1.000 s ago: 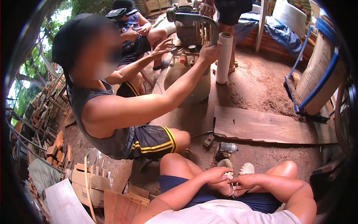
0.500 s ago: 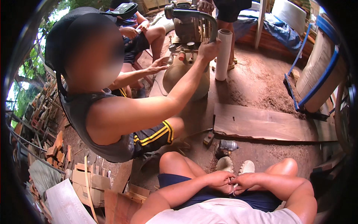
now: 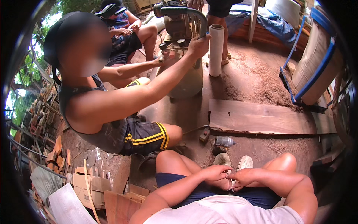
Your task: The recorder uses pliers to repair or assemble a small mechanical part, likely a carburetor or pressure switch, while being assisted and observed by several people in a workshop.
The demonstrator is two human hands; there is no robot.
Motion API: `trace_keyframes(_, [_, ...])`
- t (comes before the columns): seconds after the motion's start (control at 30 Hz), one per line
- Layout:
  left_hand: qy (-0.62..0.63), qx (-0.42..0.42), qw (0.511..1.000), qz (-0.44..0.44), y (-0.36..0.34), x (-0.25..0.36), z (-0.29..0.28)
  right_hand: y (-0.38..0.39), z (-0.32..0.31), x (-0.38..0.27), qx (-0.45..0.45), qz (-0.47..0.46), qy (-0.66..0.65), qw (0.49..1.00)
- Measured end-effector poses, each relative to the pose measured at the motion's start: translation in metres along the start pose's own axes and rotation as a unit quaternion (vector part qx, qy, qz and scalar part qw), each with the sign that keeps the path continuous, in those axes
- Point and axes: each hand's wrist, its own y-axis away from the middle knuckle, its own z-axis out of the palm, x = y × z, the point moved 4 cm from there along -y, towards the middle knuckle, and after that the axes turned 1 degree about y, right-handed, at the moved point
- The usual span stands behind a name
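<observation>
My left hand (image 3: 217,173) and my right hand (image 3: 241,177) meet between my knees, above my feet in pale perforated clogs (image 3: 245,163). The fingers of both are bent and pressed together at the tips; anything pinched there is too small to make out. Just beyond my feet a cordless drill (image 3: 224,142) lies on the ground. To its left sits a small dark box-shaped piece (image 3: 204,134).
At front left a crouching co-worker's hand (image 3: 198,46) grips the curved handle of an air compressor (image 3: 186,80). Beside it stands a white roll (image 3: 216,52). A wide wooden board (image 3: 268,117) lies ahead; a blue-framed dust bag (image 3: 313,71) stands far right. Scrap wood (image 3: 56,158) lies left.
The co-worker has leaned back a little, and the other hand now reaches the compressor's valves and gauges. My hands stay together, with fingers shifting slightly. The whole view has turned a little.
</observation>
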Motion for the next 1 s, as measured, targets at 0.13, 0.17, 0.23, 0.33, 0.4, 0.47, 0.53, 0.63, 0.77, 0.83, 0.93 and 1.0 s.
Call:
trace_keyframes(0.13, [-0.014, 0.036, 0.999, -0.004, 0.002, -0.009, -0.003, 0.003, -0.005, -0.004, 0.010, 0.001, 0.002, 1.000])
trace_keyframes(0.17, [-0.014, 0.035, 0.999, -0.004, 0.000, -0.012, -0.003, 0.004, -0.007, -0.005, 0.014, -0.001, 0.003, 1.000])
trace_keyframes(0.23, [0.041, 0.024, 0.998, -0.050, -0.003, -0.026, -0.001, 0.007, -0.011, -0.007, 0.016, -0.001, 0.005, 1.000])
trace_keyframes(0.33, [0.092, 0.082, 0.989, -0.075, -0.007, -0.051, -0.001, 0.012, -0.021, -0.014, 0.026, 0.001, 0.003, 1.000])
trace_keyframes(0.4, [0.107, 0.090, 0.986, -0.088, -0.014, -0.065, 0.003, 0.014, -0.023, -0.015, 0.033, 0.006, 0.000, 0.999])
trace_keyframes(0.47, [0.110, 0.111, 0.985, -0.075, -0.021, -0.072, 0.006, 0.015, -0.023, -0.015, 0.046, -0.006, 0.018, 0.999])
trace_keyframes(0.53, [0.139, 0.110, 0.982, -0.066, -0.026, -0.075, 0.012, 0.014, -0.023, -0.012, 0.043, -0.002, 0.011, 0.999])
trace_keyframes(0.63, [0.202, 0.101, 0.974, -0.035, -0.035, -0.076, 0.029, 0.009, -0.016, -0.004, 0.044, -0.008, 0.012, 0.999])
trace_keyframes(0.77, [0.269, 0.031, 0.962, 0.024, -0.038, -0.052, 0.049, 0.008, -0.018, -0.008, 0.028, -0.019, 0.014, 0.999])
trace_keyframes(0.83, [0.268, 0.020, 0.963, 0.016, -0.041, -0.052, 0.063, 0.005, -0.011, -0.005, 0.031, -0.027, 0.013, 0.999])
trace_keyframes(0.93, [0.203, 0.025, 0.978, 0.033, -0.046, -0.051, 0.072, 0.003, -0.008, -0.002, 0.028, -0.041, -0.001, 0.999])
trace_keyframes(1.0, [0.195, -0.007, 0.980, 0.042, -0.044, -0.029, 0.072, 0.006, -0.011, -0.004, 0.020, -0.041, -0.019, 0.999])
